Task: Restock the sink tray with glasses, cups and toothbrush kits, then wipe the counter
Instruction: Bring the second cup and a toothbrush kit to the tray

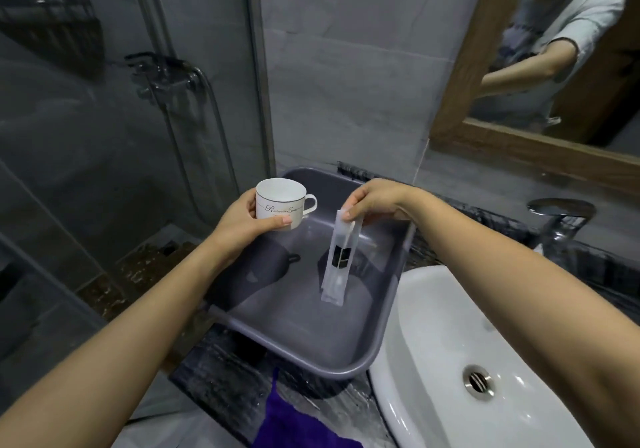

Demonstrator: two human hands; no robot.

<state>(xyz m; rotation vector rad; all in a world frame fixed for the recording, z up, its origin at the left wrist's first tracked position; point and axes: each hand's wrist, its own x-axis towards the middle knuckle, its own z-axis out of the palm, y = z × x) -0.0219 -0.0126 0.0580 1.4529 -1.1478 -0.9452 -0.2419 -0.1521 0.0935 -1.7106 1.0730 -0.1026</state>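
A grey plastic tray (313, 350) sits on the dark marble counter (221, 378) left of the sink. My left hand (242, 219) grips a white cup (281, 201) with script lettering and a handle pointing right, held above the tray's left side. A toothbrush kit (337, 260) in a long translucent sleeve with a black label hangs upright over the tray's middle, pinched at its top by my right hand (372, 201). The kit's lower end is close to the tray floor; contact cannot be told.
A white basin (450, 326) with a metal drain lies to the right, a chrome tap (561, 219) behind it. A purple cloth (294, 423) lies at the counter's near edge. A glass shower partition stands left; a wood-framed mirror (519, 142) hangs upper right.
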